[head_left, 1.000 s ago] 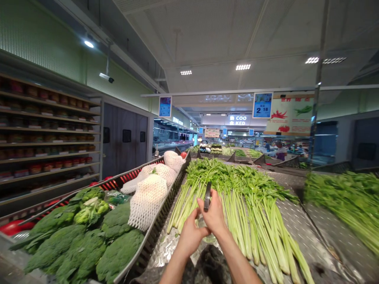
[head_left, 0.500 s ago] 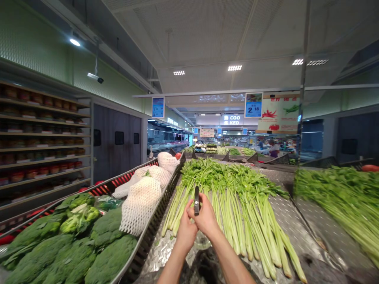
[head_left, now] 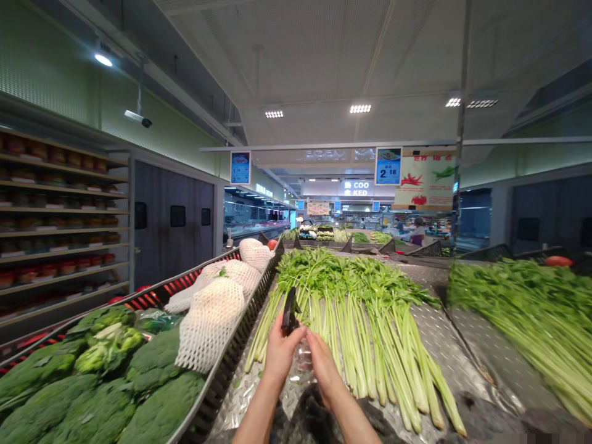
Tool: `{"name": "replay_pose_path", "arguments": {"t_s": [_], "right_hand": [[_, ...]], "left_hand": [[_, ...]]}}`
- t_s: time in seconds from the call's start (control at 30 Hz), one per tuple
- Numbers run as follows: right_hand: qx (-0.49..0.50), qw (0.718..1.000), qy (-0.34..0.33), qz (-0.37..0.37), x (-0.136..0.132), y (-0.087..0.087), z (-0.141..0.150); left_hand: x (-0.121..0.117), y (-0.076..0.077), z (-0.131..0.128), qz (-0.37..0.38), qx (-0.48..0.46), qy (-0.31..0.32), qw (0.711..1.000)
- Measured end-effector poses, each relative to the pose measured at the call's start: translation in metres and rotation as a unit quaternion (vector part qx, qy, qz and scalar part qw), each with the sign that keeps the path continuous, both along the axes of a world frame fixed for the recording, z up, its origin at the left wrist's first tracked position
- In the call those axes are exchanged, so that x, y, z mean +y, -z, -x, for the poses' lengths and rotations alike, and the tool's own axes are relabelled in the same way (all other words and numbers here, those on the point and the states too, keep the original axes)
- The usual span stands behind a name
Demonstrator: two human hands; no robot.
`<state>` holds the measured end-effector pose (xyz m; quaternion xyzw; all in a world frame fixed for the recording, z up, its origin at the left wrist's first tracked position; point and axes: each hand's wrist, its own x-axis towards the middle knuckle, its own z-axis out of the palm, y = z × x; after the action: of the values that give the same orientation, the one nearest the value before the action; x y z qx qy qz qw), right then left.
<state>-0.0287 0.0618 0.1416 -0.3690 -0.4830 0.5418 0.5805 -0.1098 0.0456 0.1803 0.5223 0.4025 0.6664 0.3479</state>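
My left hand (head_left: 280,353) is closed around a narrow black object (head_left: 290,311), which stands up above its thumb and looks like a tape roll seen edge-on. My right hand (head_left: 321,364) is closed too, its fingertips meeting the left thumb; anything pinched there is too small to make out. Beneath and beyond both hands, leafy celery (head_left: 356,327) lies in a wide row, stalk ends toward me and leaves away. The hands are above its left part, over a patterned metal shelf (head_left: 240,394).
A black crate (head_left: 231,345) on the left holds broccoli (head_left: 157,364) and produce in white foam nets (head_left: 210,320). At the right, a mirror panel (head_left: 522,320) reflects the celery. Price signs (head_left: 388,166) hang overhead. A person (head_left: 417,233) is far back.
The black object has passed from my right hand to my left and tilted. Both hands have shifted slightly left in view. The whole scene has also slid left as my head turned.
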Motion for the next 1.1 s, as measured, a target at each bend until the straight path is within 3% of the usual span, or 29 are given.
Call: {"name": "replay_pose_path", "arguments": {"t_s": [0.2, 0.47, 0.7, 0.83, 1.1], "right_hand": [[0.022, 1.0, -0.004, 0.022, -0.006, 0.007, 0.003], [0.064, 0.997, -0.02, 0.034, -0.013, 0.017, 0.015], [0.027, 0.999, 0.005, 0.031, -0.011, 0.02, 0.019], [0.02, 0.999, 0.005, 0.038, -0.01, 0.018, 0.016], [0.066, 0.997, 0.019, 0.026, -0.01, 0.016, 0.01]], "left_hand": [[0.0, 0.004, 0.005, 0.067, 0.038, 0.029, 0.997], [-0.001, 0.009, 0.021, 0.023, 0.144, 0.075, 0.986], [0.004, 0.019, 0.019, -0.013, 0.172, -0.042, 0.984], [0.005, 0.02, 0.014, -0.006, 0.161, -0.052, 0.986], [-0.004, 0.006, 0.001, 0.008, 0.186, -0.058, 0.981]]}}
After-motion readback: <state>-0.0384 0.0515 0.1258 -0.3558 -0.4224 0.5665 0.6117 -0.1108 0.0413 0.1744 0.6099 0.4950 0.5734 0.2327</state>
